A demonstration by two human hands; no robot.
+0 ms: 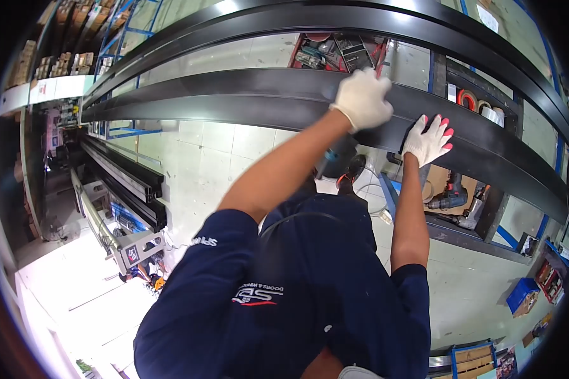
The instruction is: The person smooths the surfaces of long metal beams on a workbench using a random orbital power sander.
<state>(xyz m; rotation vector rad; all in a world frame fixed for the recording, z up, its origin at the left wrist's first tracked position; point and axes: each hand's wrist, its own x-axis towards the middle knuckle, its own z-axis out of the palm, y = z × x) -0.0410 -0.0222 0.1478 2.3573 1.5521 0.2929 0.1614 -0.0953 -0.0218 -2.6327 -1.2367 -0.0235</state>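
My left hand [362, 100], in a white work glove, is over a long black metal profile [234, 95] that runs across the view. It is blurred by motion, with its fingers curled closed. Just below that wrist shows a blurred dark object with a teal part [332, 155]; what it is, and whether the hand grips it, I cannot make out. My right hand [427, 140], in a white glove with pink fingertips, lies flat on the same profile, fingers spread.
Farther off runs a second black profile [284, 24]. A red toolbox [293, 54] of tools stands between them. Tape rolls [466, 99] lie at the right, and a cordless drill [450, 192] lies in a tray below the profile. More profiles [120, 174] are stacked at the left.
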